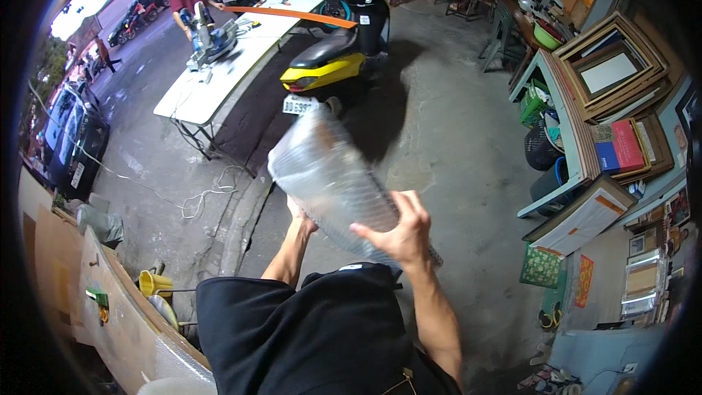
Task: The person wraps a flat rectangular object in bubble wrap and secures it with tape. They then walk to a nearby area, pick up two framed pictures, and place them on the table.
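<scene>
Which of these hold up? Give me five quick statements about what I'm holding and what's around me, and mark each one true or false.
1. Your right hand is on a plastic-wrapped package. True.
2. Your left hand hangs well away from the package. False: the left hand is at its lower left edge, with the fingers mostly hidden.
3. A saw stands on the white table. True.
4. The scooter just beyond the package has a bright red rear. False: the scooter is yellow at the rear.
5. The picture frames are on the left side of the view. False: the picture frames are on the right.
</scene>
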A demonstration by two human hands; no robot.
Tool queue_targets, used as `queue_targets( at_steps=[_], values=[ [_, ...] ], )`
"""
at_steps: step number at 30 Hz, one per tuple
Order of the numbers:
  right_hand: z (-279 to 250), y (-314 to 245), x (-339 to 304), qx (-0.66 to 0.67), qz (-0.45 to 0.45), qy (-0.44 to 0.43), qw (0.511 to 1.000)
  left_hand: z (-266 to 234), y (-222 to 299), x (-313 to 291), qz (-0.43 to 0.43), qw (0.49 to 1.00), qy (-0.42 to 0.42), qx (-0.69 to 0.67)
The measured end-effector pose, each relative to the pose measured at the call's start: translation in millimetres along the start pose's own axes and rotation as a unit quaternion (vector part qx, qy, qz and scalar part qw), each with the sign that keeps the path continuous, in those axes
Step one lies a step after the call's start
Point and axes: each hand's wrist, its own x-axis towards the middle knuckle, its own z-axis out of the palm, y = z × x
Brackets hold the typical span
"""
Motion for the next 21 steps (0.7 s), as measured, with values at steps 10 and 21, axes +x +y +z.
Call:
queue_targets(
  at_steps=[10, 21],
  values=[
    [-163, 239, -75, 0.337, 0.438, 0.13, 0.823, 133, -119, 48, -0.2, 0.861, -0.044, 0.466],
    [-307, 305, -108, 0.38, 0.326, -0.055, 0.864, 191, -238, -95, -0.165, 0.928, 0.001, 0.335]
  ],
)
